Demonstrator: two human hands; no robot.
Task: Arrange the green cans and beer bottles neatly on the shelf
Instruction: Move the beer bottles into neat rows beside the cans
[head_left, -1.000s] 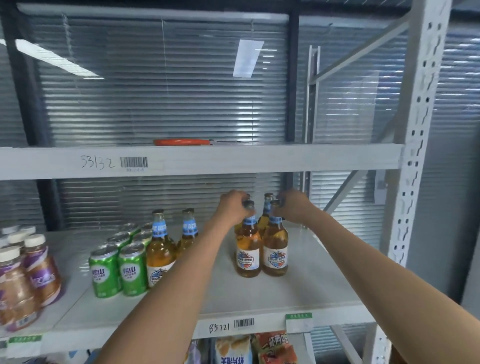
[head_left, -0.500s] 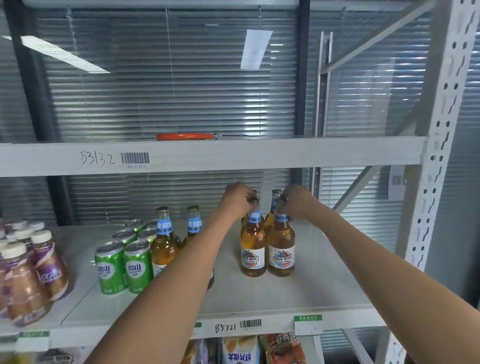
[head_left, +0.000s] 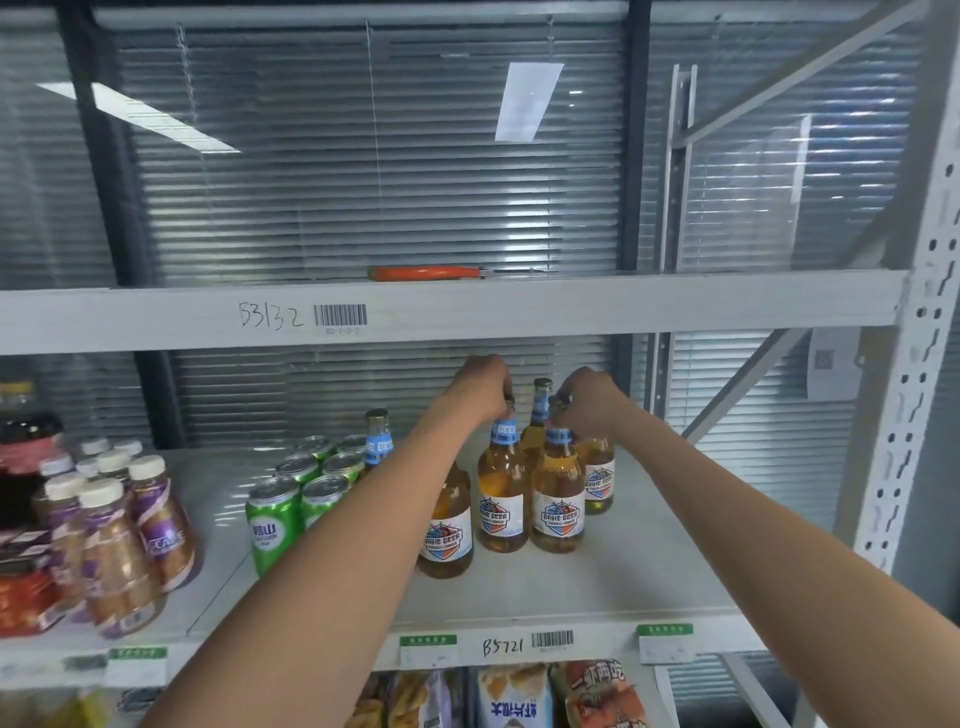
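Amber beer bottles with blue neck labels stand on the white middle shelf (head_left: 597, 582). My left hand (head_left: 480, 387) grips the top of one front bottle (head_left: 501, 493). My right hand (head_left: 589, 400) grips the top of the bottle beside it (head_left: 558, 499). Two more bottles stand behind them, one (head_left: 540, 421) between my hands and one (head_left: 598, 475) at the right. Another bottle (head_left: 447, 530) stands left of the pair, partly behind my left forearm, and a further one (head_left: 378, 441) rises behind the green cans (head_left: 291, 499), which sit in two rows to the left.
Purple-labelled drink bottles (head_left: 119, 535) with white caps crowd the shelf's left end. An orange-handled tool (head_left: 426, 273) lies on the upper shelf. Snack bags (head_left: 519, 696) fill the shelf below. A white perforated upright (head_left: 914, 364) bounds the right side.
Both hands have kept their grip on the two front bottles, which have shifted left, closer to the other beer bottles and the cans. The camera has come closer.
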